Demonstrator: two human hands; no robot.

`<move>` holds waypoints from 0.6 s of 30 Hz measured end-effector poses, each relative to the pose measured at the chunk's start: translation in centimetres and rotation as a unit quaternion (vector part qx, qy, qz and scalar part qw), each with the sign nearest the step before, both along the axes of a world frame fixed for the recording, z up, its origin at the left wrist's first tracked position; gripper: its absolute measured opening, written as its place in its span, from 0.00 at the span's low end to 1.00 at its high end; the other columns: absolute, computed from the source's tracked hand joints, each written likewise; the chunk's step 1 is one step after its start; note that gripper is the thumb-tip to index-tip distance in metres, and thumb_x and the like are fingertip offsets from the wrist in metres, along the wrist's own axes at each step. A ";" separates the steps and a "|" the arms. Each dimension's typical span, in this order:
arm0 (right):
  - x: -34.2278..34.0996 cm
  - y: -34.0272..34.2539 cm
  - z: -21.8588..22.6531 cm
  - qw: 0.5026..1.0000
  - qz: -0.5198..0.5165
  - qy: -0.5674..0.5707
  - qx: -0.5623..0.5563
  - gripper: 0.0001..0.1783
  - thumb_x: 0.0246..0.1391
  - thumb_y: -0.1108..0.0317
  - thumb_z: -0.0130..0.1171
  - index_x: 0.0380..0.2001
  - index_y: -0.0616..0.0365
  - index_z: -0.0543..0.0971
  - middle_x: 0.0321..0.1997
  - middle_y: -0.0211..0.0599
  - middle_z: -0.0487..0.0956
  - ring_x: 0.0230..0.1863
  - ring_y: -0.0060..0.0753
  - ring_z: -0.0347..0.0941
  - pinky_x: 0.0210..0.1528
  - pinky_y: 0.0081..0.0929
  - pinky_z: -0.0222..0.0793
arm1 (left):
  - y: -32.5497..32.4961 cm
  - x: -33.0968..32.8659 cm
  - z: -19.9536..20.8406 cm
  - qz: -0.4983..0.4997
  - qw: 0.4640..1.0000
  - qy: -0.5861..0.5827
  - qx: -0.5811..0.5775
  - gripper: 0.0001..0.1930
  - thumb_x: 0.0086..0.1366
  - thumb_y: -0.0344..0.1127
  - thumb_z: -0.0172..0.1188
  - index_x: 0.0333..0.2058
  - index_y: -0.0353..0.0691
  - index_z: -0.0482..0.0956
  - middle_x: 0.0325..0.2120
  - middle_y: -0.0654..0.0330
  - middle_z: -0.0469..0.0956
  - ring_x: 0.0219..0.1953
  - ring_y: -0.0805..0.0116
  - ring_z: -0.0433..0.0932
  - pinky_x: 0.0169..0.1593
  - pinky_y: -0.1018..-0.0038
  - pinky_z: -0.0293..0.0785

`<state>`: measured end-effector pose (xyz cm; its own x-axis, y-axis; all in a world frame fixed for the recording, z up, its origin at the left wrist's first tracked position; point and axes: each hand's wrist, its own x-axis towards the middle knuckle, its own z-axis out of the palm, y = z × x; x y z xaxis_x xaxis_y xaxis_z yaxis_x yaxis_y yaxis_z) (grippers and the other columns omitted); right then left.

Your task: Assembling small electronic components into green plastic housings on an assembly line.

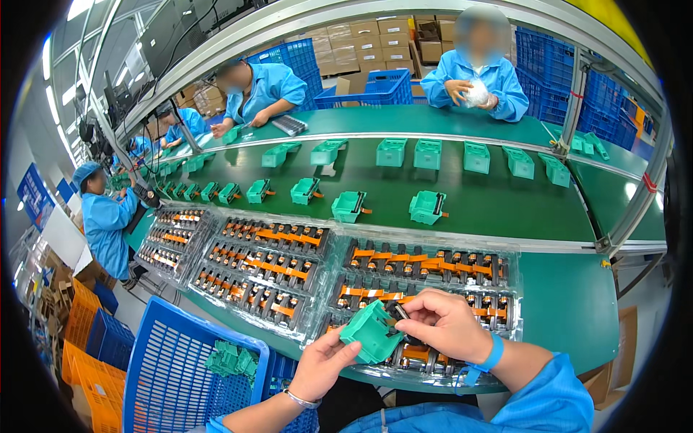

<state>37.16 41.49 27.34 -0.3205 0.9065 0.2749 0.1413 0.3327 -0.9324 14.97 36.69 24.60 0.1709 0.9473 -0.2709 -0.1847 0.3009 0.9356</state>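
My left hand (323,363) grips a green plastic housing (370,333) by its left side, its open side tilted toward my right hand. Between the thumb and fingers of my right hand (446,326), a small dark part with a metallic edge (400,312) is pinched at the housing's opening. Most of that part is hidden by the fingers. Below and beyond both hands lies a clear plastic tray (516,270) with rows of black components joined to orange flat cables (462,267). A blue strap circles my right wrist.
More clear trays (263,263) of such components lie to the left. A blue basket (180,361) with green housings (232,359) stands at lower left. Two rows of green housings (428,207) sit on the green conveyor (505,206). Co-workers (476,79) work across it. A metal post (635,177) rises at right.
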 end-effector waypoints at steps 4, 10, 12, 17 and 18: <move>0.0 0.1 -0.3 1.000 0.003 -0.021 0.013 0.10 0.44 0.72 0.65 0.30 0.64 0.77 0.24 0.31 0.73 0.24 0.17 0.68 0.25 0.17 0.66 | -0.2 0.1 0.1 -0.017 0.999 0.036 0.019 0.22 0.62 0.33 0.56 0.54 0.32 0.66 0.44 0.58 0.74 0.42 0.72 0.74 0.44 0.76 0.73; 0.0 1.0 -1.5 0.998 0.032 -0.015 -0.051 0.10 0.45 0.71 0.65 0.31 0.64 0.77 0.24 0.30 0.74 0.25 0.17 0.68 0.28 0.17 0.67 | -0.6 0.3 0.5 -0.018 0.999 0.041 0.029 0.24 0.61 0.36 0.59 0.54 0.33 0.67 0.41 0.60 0.75 0.40 0.75 0.74 0.42 0.78 0.72; 0.0 1.2 -2.3 0.991 0.052 0.027 -0.121 0.10 0.47 0.70 0.64 0.32 0.63 0.77 0.26 0.29 0.75 0.27 0.16 0.68 0.30 0.17 0.67 | -0.5 0.4 0.8 -0.020 0.999 0.037 0.033 0.23 0.61 0.35 0.59 0.54 0.34 0.67 0.42 0.60 0.75 0.40 0.75 0.74 0.42 0.78 0.72; 0.1 1.1 -2.2 0.986 0.078 0.030 -0.143 0.10 0.48 0.71 0.63 0.34 0.62 0.76 0.28 0.29 0.76 0.30 0.16 0.70 0.34 0.17 0.68 | -0.9 0.4 0.7 -0.017 0.998 0.005 0.059 0.23 0.61 0.31 0.58 0.54 0.33 0.66 0.45 0.59 0.74 0.44 0.74 0.73 0.46 0.77 0.71; 0.1 1.0 -2.1 0.987 0.085 0.022 -0.135 0.10 0.48 0.71 0.63 0.34 0.63 0.76 0.29 0.29 0.76 0.31 0.17 0.71 0.35 0.18 0.69 | -0.9 0.4 0.7 -0.023 0.997 0.006 0.071 0.23 0.61 0.30 0.58 0.54 0.32 0.65 0.46 0.58 0.73 0.46 0.73 0.72 0.48 0.76 0.70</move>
<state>37.23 42.51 25.21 -0.4665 0.8832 0.0474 0.0621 0.0862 -0.9943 15.39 35.75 25.27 0.2131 0.9674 -0.1371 -0.1618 0.1733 0.9715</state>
